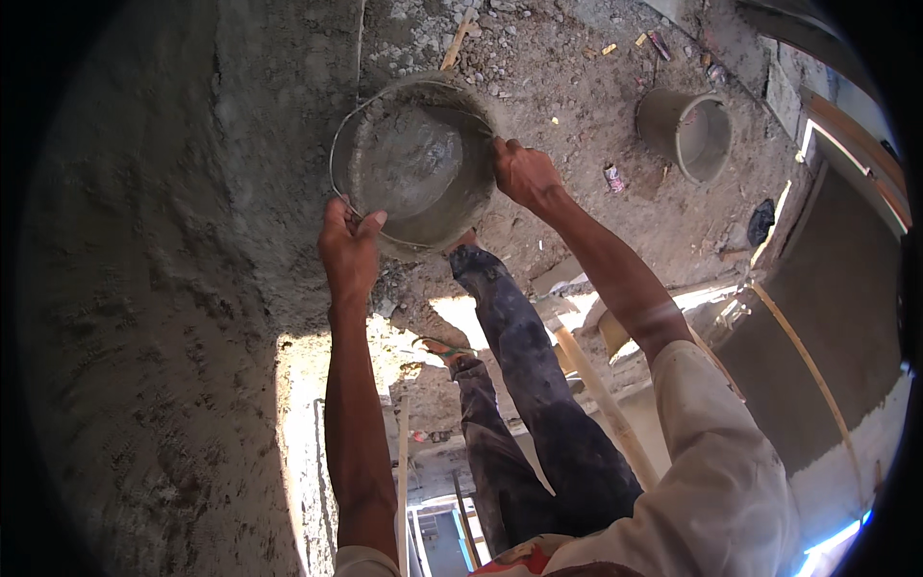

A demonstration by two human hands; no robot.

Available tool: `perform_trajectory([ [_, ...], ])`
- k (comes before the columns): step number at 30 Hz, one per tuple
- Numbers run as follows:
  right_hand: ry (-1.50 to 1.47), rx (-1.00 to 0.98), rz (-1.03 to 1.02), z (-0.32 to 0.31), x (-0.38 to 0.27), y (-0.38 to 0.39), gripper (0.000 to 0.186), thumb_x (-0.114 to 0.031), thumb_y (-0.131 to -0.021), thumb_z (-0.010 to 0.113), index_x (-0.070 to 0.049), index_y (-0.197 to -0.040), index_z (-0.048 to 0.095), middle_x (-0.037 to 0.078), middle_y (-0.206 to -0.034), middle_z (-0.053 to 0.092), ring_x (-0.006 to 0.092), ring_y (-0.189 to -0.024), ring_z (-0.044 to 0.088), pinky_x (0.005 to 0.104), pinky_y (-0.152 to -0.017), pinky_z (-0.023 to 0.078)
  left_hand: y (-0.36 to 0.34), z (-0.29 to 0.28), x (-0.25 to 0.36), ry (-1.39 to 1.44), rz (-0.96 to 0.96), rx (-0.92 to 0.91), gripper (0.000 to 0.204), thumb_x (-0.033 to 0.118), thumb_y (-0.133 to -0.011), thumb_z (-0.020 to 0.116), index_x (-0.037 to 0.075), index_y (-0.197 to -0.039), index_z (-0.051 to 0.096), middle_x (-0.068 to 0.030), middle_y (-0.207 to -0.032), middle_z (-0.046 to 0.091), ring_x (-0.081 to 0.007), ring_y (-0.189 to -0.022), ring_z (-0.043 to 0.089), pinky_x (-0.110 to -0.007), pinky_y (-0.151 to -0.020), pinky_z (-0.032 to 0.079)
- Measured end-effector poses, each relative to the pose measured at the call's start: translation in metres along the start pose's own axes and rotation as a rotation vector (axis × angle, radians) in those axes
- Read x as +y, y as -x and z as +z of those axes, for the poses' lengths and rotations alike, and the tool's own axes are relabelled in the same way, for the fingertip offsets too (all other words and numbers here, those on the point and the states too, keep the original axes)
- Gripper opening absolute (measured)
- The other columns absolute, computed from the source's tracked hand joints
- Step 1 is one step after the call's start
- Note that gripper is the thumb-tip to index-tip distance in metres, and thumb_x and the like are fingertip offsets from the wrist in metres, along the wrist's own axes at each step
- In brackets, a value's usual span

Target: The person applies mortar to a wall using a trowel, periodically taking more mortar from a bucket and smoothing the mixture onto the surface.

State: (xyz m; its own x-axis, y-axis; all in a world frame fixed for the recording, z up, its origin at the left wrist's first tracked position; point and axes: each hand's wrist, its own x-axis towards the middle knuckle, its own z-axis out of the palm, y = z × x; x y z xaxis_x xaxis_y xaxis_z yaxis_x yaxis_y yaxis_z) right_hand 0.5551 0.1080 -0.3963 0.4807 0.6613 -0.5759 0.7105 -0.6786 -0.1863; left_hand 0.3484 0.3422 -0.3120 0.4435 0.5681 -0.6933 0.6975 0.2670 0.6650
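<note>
Bucket, position: I have the bucket at upper centre of the frame, mouth turned toward my camera, between the two hands.
Bucket, form: I read a round, wide mouth and a wall narrowing toward the base.
Bucket, surface: Dull grey throughout. A rough, dried-looking crust coats the rim, thickest to my view along the left side.
Bucket, interior: Smeared grey wall; a paler patch with a slight sheen lies toward the middle. I cannot tell whether loose material is inside.
Handle: The thin wire handle bows around the left side of the mouth, its lower end running to the left hand.
Left hand: The left hand grips the bucket at the lower left rim, thumb on the near edge, fingers bent around the outside. I cannot tell whether it also pinches the wire.
Right hand: The right hand has its fingers curled closed on the right rim.
Foot: I see a bare foot just past the lower right edge of the bucket.
Pail: A second grey pail is on the ground at upper right, mouth facing right, well apart from both hands.
Stick: A short wooden stick lies above the bucket, near its upper rim.
</note>
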Motion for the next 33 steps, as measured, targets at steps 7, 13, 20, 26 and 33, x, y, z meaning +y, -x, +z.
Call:
perform_trajectory([
  [7,-0.376,-0.149,-0.209,0.022,-0.024,-0.034,0.034,-0.022,-0.089,0.067,0.003,-0.111,0.064,0.03,-0.085,0.071,0.0444,-0.084,0.073,0.0509,-0.072,0.061,-0.001,0.002,-0.002,0.051,0.119,-0.015,0.036,0.002,-0.09,0.075,-0.003,-0.122,0.059,-0.0028,-0.094,0.065,-0.0114,-0.085,0.059,-0.027,-0.083,0.049],
  [13,-0.601,-0.212,-0.328,0.032,-0.082,-0.02,0.03,-0.021,-0.092,0.067,0.0,-0.114,0.069,0.028,-0.082,0.071,0.0449,-0.075,0.073,0.049,-0.07,0.06,0.003,-0.003,0.004,0.018,0.031,-0.005,0.038,0.001,-0.09,0.075,-0.003,-0.125,0.059,-0.0043,-0.098,0.069,-0.0112,-0.087,0.062,-0.028,-0.085,0.05],
  [20,-0.889,-0.371,-0.188,0.006,-0.073,0.017,0.033,-0.027,-0.095,0.066,0.003,-0.108,0.068,0.026,-0.081,0.071,0.0397,-0.076,0.074,0.0462,-0.071,0.057,-0.011,-0.022,-0.003,0.066,-0.047,-0.102,0.046,0.013,-0.09,0.082,-0.003,-0.126,0.058,-0.0049,-0.108,0.063,-0.0116,-0.096,0.057,-0.028,-0.088,0.048],
  [26,-0.668,-0.344,-0.165,-0.07,-0.054,0.03,0.036,-0.029,-0.096,0.065,0.005,-0.107,0.067,0.026,-0.085,0.072,0.0395,-0.076,0.074,0.0464,-0.074,0.057,0.029,-0.042,-0.012,0.049,-0.065,0.048,0.071,0.016,-0.09,0.083,-0.006,-0.146,0.045,-0.0177,-0.14,0.053,-0.0256,-0.121,0.059,-0.038,-0.101,0.052],
  [33,-0.747,-0.106,-0.155,-0.167,-0.146,0.156,0.037,-0.019,-0.092,0.063,0.005,-0.12,0.065,0.019,-0.086,0.072,0.0252,-0.079,0.072,0.0414,-0.076,0.056,0.329,-0.07,-0.147,-0.167,-0.299,-0.075,0.084,0.05,-0.09,0.079,-0.002,-0.149,0.051,-0.0264,-0.148,0.052,-0.0356,-0.132,0.058,-0.045,-0.106,0.05],
])
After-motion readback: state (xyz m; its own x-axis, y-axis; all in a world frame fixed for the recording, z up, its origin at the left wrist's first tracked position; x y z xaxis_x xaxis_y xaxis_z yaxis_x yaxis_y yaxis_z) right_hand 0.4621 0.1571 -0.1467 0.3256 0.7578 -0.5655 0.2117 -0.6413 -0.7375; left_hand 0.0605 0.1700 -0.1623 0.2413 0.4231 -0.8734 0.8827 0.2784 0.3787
